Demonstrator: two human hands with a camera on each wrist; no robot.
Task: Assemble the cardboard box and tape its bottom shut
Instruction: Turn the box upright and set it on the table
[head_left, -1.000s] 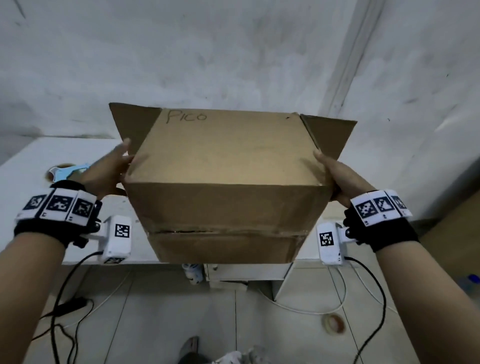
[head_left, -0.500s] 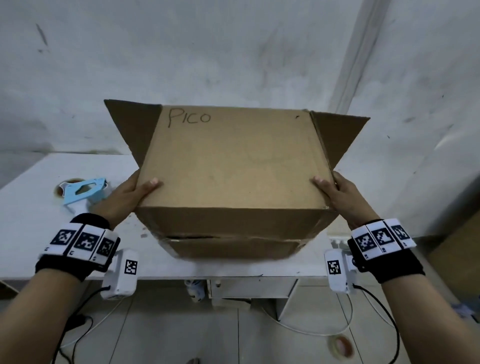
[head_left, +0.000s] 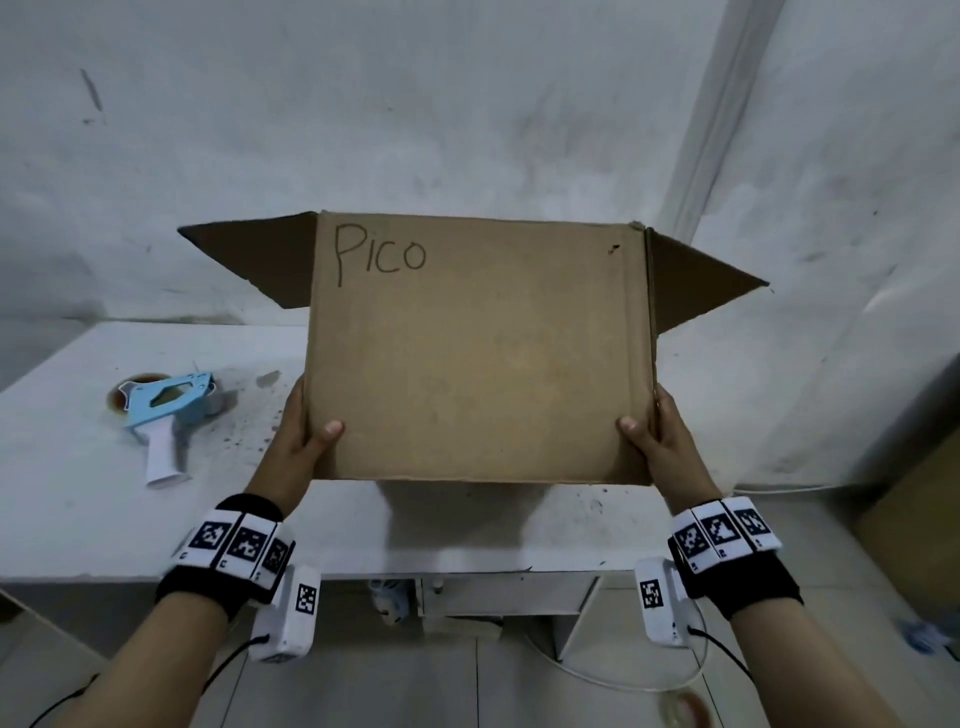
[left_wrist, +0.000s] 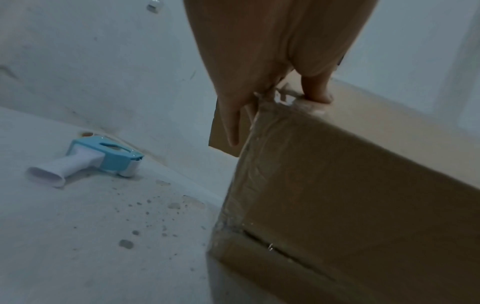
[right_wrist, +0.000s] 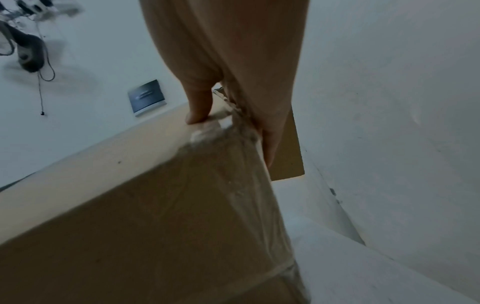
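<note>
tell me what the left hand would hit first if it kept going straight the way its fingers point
Probably the folded-out side flap of the cardboard box: the left hand lies along the box's side with its fingers pointing at that flap. Beyond it stands the wall; depth is unclear.

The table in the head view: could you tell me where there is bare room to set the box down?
Bare tabletop lies under the cardboard box, between the left hand and right hand, and along the near edge. The left part is crowded: the tape dispenser lies there, with dark specks beside it.
</note>
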